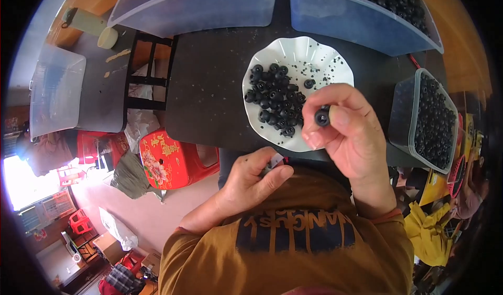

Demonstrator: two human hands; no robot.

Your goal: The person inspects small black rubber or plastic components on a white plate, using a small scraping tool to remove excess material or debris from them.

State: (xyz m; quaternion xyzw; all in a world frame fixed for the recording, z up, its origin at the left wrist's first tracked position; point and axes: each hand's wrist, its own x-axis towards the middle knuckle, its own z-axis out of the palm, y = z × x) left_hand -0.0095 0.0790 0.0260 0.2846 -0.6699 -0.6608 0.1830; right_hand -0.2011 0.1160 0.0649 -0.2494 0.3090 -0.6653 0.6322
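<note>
Table [209,80] Set With Tubs and a Plate, One Black Piece [318,119] Pinched in a Right Hand [348,132]

From where I stand, the dark tabletop is the biggest thing, speckled with pale flecks. Two large translucent tubs stand side by side along its far edge, the left tub [209,9] and the right tub [356,28], both with small black pieces in them. A person in a brown shirt [309,206] sits close against the near side. To the person's left is a red stool [157,164] with a floral seat. A smaller tub [402,114], filled with more such pieces, stands at the table's right.

Between them lies a white plate [288,48] with a scalloped rim. The right hand is over its near right edge, thumb and fingertips pressed on either side of that one black piece, a thick little ring with its hole facing up. The left hand [246,182] is nearer the body, just off the plate, fingers curled and thumb forward; something pale shows by its forefinger, and I cannot tell whether it grips anything. A heap of black pieces [275,96] covers the plate's left half. One loose piece [309,84] lies apart, near the middle, and dark crumbs [325,72] dot the rest.
</note>
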